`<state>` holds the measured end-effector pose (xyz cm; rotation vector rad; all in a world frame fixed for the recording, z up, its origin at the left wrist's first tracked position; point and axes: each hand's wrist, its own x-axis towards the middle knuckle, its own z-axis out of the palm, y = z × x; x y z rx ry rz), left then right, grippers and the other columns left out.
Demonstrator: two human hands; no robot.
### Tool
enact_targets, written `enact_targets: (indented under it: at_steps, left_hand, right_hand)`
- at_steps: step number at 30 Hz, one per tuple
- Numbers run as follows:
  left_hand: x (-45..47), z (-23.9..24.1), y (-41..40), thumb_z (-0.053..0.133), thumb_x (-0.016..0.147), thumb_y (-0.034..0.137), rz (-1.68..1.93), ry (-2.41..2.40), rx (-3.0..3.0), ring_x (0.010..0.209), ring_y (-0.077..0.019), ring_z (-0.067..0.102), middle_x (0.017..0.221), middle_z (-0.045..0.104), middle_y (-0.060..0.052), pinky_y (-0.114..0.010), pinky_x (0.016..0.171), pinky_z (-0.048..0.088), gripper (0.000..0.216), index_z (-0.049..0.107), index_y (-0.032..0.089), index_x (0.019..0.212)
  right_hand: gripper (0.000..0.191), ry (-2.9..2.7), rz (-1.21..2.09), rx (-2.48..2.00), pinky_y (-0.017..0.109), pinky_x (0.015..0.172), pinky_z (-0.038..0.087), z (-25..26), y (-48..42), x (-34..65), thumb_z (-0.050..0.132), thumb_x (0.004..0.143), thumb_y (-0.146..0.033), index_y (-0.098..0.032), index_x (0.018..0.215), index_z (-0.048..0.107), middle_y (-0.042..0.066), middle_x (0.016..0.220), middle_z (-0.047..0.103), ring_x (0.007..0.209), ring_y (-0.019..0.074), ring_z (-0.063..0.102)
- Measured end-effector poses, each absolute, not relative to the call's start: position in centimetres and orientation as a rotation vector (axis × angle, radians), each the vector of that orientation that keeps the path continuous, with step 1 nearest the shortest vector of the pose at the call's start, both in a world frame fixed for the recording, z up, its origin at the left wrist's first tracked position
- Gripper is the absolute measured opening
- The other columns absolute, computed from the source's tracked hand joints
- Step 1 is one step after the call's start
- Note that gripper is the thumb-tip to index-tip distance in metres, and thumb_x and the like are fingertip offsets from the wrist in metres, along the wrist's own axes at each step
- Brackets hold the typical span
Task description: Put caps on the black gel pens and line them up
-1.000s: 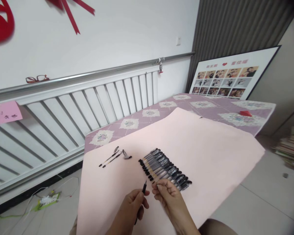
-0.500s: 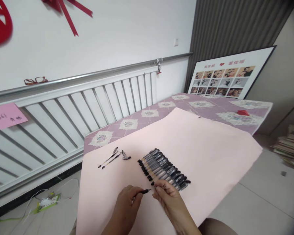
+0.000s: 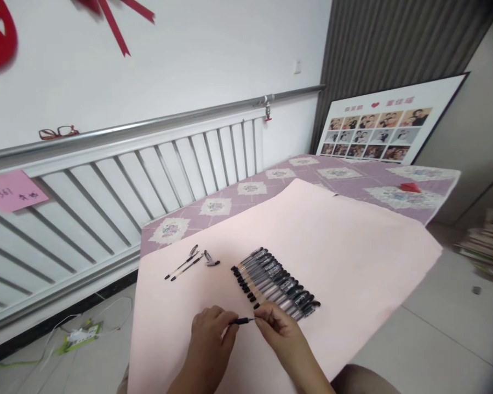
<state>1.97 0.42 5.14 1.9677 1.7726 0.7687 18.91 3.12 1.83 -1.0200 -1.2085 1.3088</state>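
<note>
My left hand (image 3: 212,340) is closed around a black pen (image 3: 242,320), uncapped, its tip pointing right. Thumb and forefinger of my right hand (image 3: 280,331) are pinched together right at that tip; whatever lies between them is too small to make out. Beyond my right hand a row of capped gel pens (image 3: 273,282) lies side by side on pink paper (image 3: 353,257). To the left, two uncapped pens (image 3: 184,267) lie near a few loose pen caps (image 3: 209,259).
Under the paper, a purple patterned cloth (image 3: 250,189) covers the table. A white radiator (image 3: 168,169) runs along the left side, with a pink note (image 3: 14,191). A folded red paper (image 3: 410,187) lies at the far right. Stacked books (image 3: 487,246) stand on the floor.
The fingers of my right hand have closed in on the pen's tip, and the gap between the hands has narrowed. The pens on the paper have not moved.
</note>
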Motion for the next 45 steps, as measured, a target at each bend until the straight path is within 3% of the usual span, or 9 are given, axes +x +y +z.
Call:
enact_targets:
  at_steps: [18,25,32,38,45]
  left_hand:
    - [2.4,6.1,0.3,0.054,0.076,0.015,0.663,1.854,2.228,0.081,-0.0199,0.053,0.083,0.062,-0.002,-0.035,0.076,0.030,0.020,0.065,0.030,0.086]
    - [2.9,6.9,-0.1,0.053,0.076,0.010,0.761,1.887,2.217,0.082,-0.0170,0.052,0.082,0.062,0.001,-0.034,0.079,0.029,0.019,0.062,0.026,0.080]
    - [3.0,6.4,-0.2,0.050,0.077,0.009,0.709,1.940,2.208,0.081,-0.0162,0.055,0.082,0.063,0.004,-0.041,0.090,0.024,0.022,0.060,0.028,0.081]
    - [3.1,6.2,-0.4,0.050,0.077,0.010,0.704,1.922,2.207,0.081,-0.0158,0.056,0.083,0.063,0.004,-0.042,0.090,0.024,0.022,0.059,0.028,0.083]
    - [3.2,5.7,-0.2,0.049,0.078,0.010,0.765,1.922,2.242,0.079,-0.0157,0.056,0.081,0.062,0.005,-0.041,0.089,0.025,0.021,0.059,0.028,0.082]
  right_hand:
    - [0.003,-1.359,1.276,-0.993,0.025,0.062,0.042,2.2,2.9,18.6,0.061,0.071,-0.024,-0.021,0.072,0.062,-0.001,0.071,0.053,0.066,0.0141,0.051]
    - [0.004,-1.433,1.218,-1.013,0.024,0.061,0.043,2.0,2.8,18.6,0.059,0.073,-0.024,-0.020,0.073,0.059,-0.001,0.069,0.053,0.065,0.0140,0.051]
    - [0.006,-1.564,1.092,-1.016,0.024,0.061,0.043,2.4,2.8,18.7,0.056,0.074,-0.023,-0.021,0.071,0.060,-0.001,0.069,0.054,0.065,0.0141,0.052]
    - [0.006,-1.623,1.062,-1.017,0.024,0.064,0.043,2.2,2.8,18.7,0.053,0.076,-0.019,-0.021,0.074,0.059,-0.001,0.071,0.055,0.067,0.0139,0.052]
    - [0.008,-1.650,1.090,-1.072,0.025,0.065,0.042,1.9,2.9,18.9,0.053,0.080,-0.026,-0.022,0.079,0.059,-0.001,0.074,0.055,0.070,0.0147,0.053]
